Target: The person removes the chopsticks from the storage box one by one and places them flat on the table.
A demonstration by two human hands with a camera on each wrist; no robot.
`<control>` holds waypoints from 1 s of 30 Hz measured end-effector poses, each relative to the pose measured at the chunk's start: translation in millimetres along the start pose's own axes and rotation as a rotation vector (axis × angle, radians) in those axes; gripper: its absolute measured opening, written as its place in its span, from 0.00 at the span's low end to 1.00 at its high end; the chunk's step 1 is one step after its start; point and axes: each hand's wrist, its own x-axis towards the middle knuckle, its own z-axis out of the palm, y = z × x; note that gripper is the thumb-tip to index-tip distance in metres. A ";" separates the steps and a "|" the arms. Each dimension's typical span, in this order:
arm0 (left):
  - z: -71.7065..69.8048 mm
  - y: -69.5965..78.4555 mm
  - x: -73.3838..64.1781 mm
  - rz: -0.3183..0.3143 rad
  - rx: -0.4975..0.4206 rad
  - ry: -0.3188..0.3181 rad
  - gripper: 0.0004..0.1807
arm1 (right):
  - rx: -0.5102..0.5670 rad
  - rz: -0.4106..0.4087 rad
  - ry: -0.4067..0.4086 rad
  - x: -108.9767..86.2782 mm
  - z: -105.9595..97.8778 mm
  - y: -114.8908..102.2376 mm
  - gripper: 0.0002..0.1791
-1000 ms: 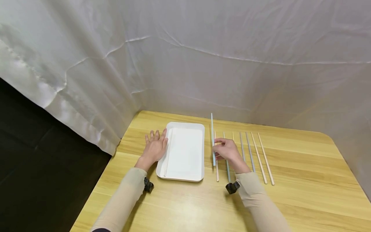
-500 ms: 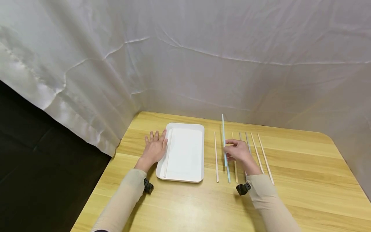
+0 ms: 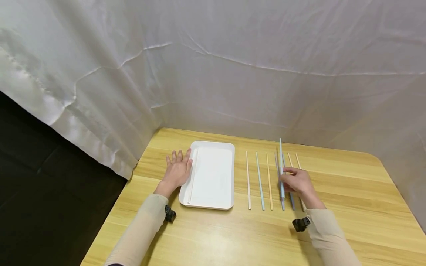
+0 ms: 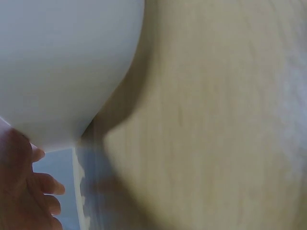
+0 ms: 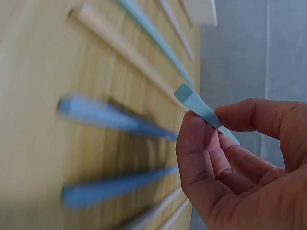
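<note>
My right hand (image 3: pixel 296 181) pinches a light blue chopstick (image 5: pixel 199 106) between thumb and fingers, holding it over the row of chopsticks on the table. Its square end points toward the right wrist camera. Beneath it lie two blue chopsticks (image 5: pixel 115 117), partly covered by the hand in the head view. Farther left in the row are a yellow chopstick (image 3: pixel 269 181), a light blue one and a pale pink chopstick (image 3: pixel 248 181). My left hand (image 3: pixel 178 171), fingers spread, rests at the left rim of a white tray (image 3: pixel 216 207). One white chopstick (image 3: pixel 192 181) lies lengthwise inside the tray.
Two cream chopsticks (image 3: pixel 298 159) lie at the right end of the row, partly behind the right hand. The wooden table (image 3: pixel 359 192) ends at a pale curtain (image 3: pixel 253 74) behind and on the left. Dark floor (image 3: pixel 50 195) shows past the left edge.
My right hand has moved to the right along the row with the light blue chopstick, from beside the pale pink one to over the blue ones. The left hand and tray stay put.
</note>
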 end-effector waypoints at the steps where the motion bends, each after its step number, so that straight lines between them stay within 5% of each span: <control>1: -0.1 0.0 0.0 0.001 -0.001 0.000 0.33 | -0.006 0.008 0.006 0.2 -4.1 3.9 0.35; 17: 1.5 -1.0 -0.3 0.003 -0.023 0.012 0.33 | -0.228 -0.011 0.154 0.8 -59.3 44.5 0.31; 30: 2.0 -1.1 0.1 0.005 -0.026 0.014 0.33 | -0.344 0.018 0.215 -3.3 -76.8 60.1 0.25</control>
